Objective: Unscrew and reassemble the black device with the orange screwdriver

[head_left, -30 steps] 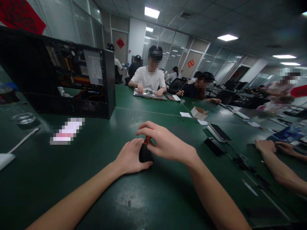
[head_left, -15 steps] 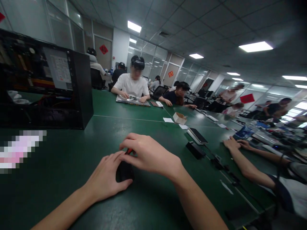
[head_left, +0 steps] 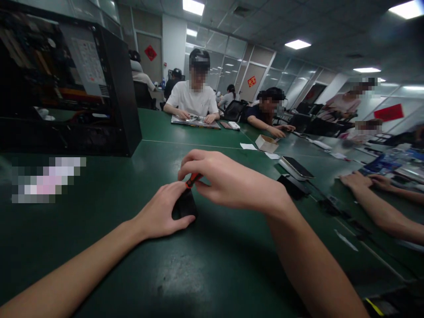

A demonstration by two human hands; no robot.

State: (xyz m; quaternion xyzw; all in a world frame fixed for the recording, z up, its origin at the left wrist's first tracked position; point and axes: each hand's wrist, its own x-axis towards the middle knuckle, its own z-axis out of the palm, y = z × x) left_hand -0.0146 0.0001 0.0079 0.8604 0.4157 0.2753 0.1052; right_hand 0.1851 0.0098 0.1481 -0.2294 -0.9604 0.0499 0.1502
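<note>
Sitting between both hands (head_left: 198, 194), black object (head_left: 185, 206) on table (head_left: 212, 274).

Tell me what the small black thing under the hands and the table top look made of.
Black object: matte and dark, possibly rubber or plastic, with an orange-red tip; too dim to settle. Table top: smooth green mat or laminate, with a dull sheen and scuffs.

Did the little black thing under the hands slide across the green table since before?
Cannot tell. The camera swung, so the black thing shifts in the picture, but it sits just as far in front of the computer case, under both hands.
</note>
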